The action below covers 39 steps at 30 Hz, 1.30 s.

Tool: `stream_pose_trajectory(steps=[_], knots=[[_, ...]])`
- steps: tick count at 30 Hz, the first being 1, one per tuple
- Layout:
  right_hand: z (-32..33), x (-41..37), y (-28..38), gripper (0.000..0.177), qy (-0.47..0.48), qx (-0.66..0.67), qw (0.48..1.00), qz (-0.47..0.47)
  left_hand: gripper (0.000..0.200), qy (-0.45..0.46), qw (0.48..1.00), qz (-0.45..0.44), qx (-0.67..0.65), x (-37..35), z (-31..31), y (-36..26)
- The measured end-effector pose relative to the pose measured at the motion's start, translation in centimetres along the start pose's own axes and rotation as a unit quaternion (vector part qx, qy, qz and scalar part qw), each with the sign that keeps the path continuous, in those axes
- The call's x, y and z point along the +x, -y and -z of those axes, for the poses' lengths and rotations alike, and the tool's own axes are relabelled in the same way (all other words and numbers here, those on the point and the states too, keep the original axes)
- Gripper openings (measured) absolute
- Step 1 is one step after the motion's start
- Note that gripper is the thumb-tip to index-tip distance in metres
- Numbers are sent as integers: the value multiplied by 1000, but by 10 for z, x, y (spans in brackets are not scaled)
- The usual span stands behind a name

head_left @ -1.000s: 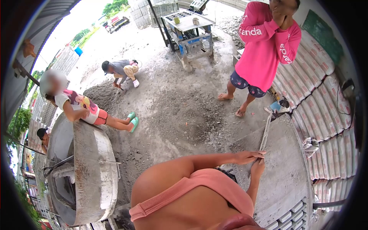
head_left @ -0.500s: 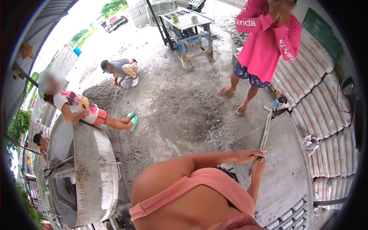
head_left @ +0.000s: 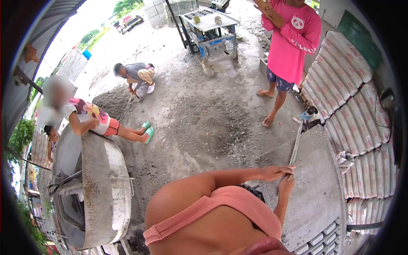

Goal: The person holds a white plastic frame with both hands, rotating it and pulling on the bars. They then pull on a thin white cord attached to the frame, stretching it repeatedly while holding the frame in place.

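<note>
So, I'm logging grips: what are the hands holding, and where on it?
The left hand and the right hand both grip a long thin grey bar at its near end.

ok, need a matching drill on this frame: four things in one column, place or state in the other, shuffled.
Things
1. metal bar
2. stacked sacks
3. mixer drum
4. work table

Place or state
A. lower left, a child leaning on its rim
B. top centre, two small containers on top
C. gripped at its near end by the left hand and the right hand
D. piled along the right wall

Pairs: 1-C, 2-D, 3-A, 4-B
</note>
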State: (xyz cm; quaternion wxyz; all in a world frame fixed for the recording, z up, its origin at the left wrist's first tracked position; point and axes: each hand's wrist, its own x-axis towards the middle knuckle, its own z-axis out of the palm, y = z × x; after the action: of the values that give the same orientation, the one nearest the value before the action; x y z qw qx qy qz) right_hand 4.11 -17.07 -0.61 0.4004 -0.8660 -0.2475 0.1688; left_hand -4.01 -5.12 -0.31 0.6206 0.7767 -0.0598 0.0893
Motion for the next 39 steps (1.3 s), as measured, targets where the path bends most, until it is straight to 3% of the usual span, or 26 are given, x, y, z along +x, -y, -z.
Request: stream_pose_trajectory(steps=[8,13,20,25,39], knots=[[-1,2,-2,34,-25,-14,999,14,40,13,1000,9,15,3,2,1],[2,0,1,35,8,-35,999,-29,44,21,1000,4,7,4,1,3],[2,-2,1,34,-27,23,999,-9,43,34,999,5,10,8,-1,9],[5,0,-1,33,-10,-40,999,-15,43,46,999,4,-3,9,2,4],[6,-1,3,34,-10,-43,999,-14,44,47,999,-14,-18,9,0,11]])
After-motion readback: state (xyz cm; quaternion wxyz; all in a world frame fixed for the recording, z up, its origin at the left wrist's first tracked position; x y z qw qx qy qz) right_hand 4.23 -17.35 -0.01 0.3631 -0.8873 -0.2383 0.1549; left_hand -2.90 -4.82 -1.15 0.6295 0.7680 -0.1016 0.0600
